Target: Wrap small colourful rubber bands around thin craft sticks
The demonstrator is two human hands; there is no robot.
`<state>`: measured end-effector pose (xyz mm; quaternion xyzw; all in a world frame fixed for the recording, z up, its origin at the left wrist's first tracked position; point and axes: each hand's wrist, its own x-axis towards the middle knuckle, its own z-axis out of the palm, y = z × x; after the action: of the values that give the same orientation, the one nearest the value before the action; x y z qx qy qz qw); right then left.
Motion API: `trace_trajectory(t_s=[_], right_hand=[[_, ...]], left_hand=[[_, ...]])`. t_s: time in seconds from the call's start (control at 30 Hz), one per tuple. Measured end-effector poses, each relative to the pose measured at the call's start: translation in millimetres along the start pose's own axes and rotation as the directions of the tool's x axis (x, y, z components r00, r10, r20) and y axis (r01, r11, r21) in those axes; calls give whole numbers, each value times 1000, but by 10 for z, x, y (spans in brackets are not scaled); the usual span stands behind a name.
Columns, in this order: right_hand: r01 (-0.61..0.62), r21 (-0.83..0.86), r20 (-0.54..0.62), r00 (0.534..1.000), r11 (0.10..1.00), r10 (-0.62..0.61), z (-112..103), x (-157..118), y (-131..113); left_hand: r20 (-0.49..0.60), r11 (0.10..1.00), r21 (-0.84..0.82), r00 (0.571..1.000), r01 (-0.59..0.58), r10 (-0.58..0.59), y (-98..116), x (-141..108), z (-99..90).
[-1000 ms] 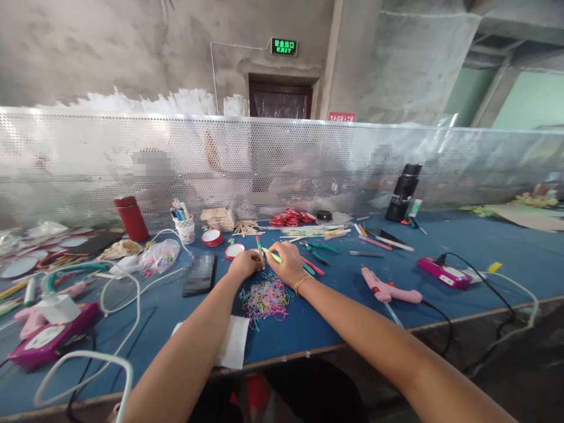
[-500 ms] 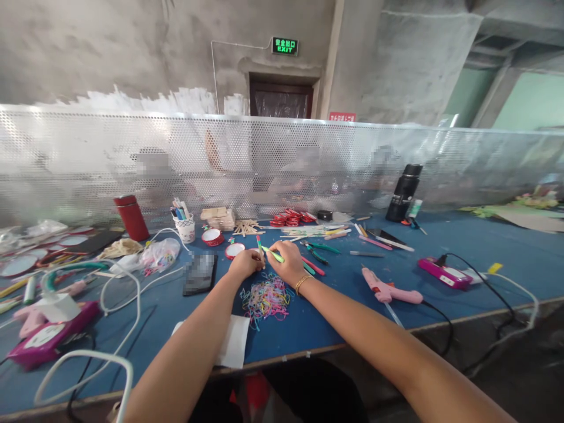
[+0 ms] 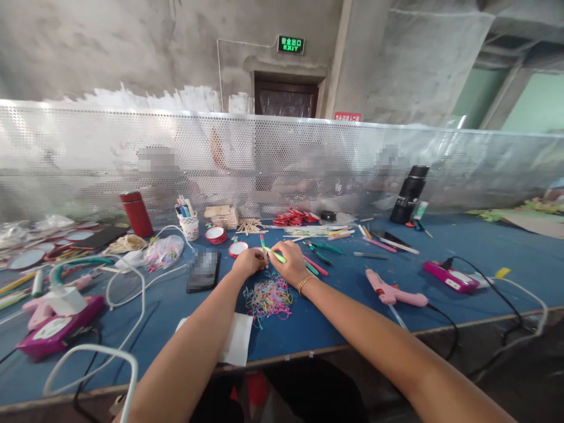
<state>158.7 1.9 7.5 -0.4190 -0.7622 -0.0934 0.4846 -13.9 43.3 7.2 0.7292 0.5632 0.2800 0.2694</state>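
Because it carries everything within reach, the blue table (image 3: 335, 329): a steady base, and bracing lightly against it should damp any shake.
Pink glue gun (image 3: 392, 291): lies on the table well to the right of the work; whether it is hot cannot be told, so elbow movements are best kept small on that side.
Pile of coloured loops (image 3: 269, 296): on the table, just nearer the body than the hands; lifting the wrists over it should avoid dragging strands along.
Right hand (image 3: 291, 261): fingers closed round a green pen (image 3: 278, 257) in a writing grip; short, light finger strokes would likely serve better than swings of the whole arm.
Left hand (image 3: 247, 262): fingertips pinching a slim stick (image 3: 262, 239) low down, which leaves its upper part free; the pinch should be firm enough to stop it turning.
Green pen: slanted, far end directed at the stick; whether they touch is too small to tell.
Slim stick: nearly upright between the hands, red and green near its top; an unhurried edge between colours would look neatest.
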Motion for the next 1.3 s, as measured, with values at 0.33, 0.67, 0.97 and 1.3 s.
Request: trace_trajectory(t_s=[0.33, 0.67, 0.97, 1.3], right_hand=[[9, -6, 7, 1000, 1000, -9, -16, 10, 13], [-11, -18, -11, 1000, 1000, 11, -24, 46, 15], [-17, -13, -6, 1000, 1000, 17, -40, 43, 31], [-13, -33, -16, 1000, 999, 13, -21, 31, 37]], left_hand=[[11, 1000, -18, 1000, 6, -6, 67, -34, -25], [24, 998, -64, 1000, 22, -20, -44, 103, 18], [28, 997, -79, 999, 24, -22, -74, 135, 32], [22, 999, -34, 999, 34, -34, -39, 120, 29]])
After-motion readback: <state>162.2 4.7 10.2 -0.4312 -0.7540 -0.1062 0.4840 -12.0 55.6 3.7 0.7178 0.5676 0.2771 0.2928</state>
